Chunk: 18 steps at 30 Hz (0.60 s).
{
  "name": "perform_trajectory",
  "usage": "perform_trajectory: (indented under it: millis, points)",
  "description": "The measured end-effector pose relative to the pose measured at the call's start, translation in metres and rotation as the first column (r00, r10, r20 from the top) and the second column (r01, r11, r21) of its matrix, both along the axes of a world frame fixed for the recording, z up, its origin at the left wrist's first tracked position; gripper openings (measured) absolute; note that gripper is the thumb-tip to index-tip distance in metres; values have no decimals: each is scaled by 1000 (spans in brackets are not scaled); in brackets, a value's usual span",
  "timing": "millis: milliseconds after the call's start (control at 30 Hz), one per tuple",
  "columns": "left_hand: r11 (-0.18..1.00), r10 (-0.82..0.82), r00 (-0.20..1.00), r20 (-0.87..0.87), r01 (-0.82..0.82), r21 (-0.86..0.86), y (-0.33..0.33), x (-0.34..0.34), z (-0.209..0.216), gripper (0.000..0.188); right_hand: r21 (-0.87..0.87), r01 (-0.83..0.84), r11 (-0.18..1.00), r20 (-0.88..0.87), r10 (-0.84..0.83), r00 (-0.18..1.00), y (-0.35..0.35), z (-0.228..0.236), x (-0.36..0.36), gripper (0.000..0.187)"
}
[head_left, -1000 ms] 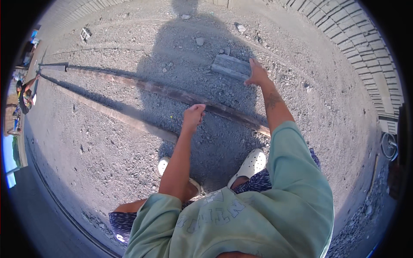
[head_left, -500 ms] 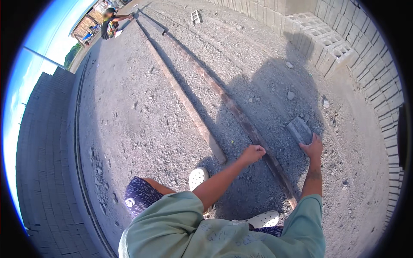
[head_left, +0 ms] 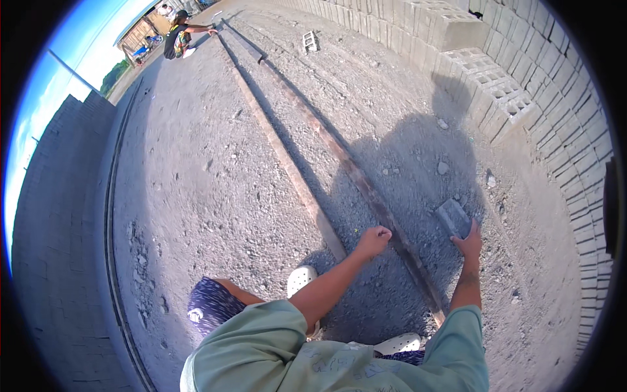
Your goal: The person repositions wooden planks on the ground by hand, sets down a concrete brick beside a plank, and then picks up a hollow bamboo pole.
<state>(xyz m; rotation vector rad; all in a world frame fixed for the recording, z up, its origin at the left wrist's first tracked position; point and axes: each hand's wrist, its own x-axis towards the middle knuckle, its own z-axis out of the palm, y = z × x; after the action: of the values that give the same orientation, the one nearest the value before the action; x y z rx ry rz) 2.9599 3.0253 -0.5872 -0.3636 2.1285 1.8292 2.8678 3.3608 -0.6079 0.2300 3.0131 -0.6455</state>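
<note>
My right hand [head_left: 469,243] grips the near end of a grey concrete block [head_left: 452,217] lying on the gravel, thumb on one side and fingers on the other. My left hand [head_left: 374,240] is closed in a pinch just left of a long, worn brown beam [head_left: 356,173]. Whatever it may hold is too small to see. A second, paler long beam [head_left: 281,153] runs to the left of the first, its near end partly behind my left forearm. Both beams stretch away toward a crouching person [head_left: 177,40], whose hands reach to their far end.
Stacked grey blocks form a wall [head_left: 555,111] along the right, with hollow blocks [head_left: 490,81] at its edge. Another block wall [head_left: 59,215] stands at the left beside a long dark strip [head_left: 112,261]. A hollow block [head_left: 309,42] and stones [head_left: 443,168] lie on the gravel.
The view has tilted slightly, so the ground and beams sit lower in it. My right hand stays on the block, and my left stays closed, now slightly further left.
</note>
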Motion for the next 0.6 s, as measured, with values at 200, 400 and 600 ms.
perform_trajectory:
  millis: [200, 400, 600]
  points:
    - [677, 466, 800, -376, -597, -430, -69, -2, -1, 31, 132, 2, 991, -430, 55, 901, -33, -8, 20, 83]
    - [410, 583, 690, -429, -706, -578, -123, 28, -21, 55, -31, -325, 945, -382, 290, 878, -112, -6, 30, 66]
    - [439, 602, 746, -286, -608, -662, -108, 58, -39, 78, -97, -468, 878, -181, 447, 876, -145, -12, 44, 69]
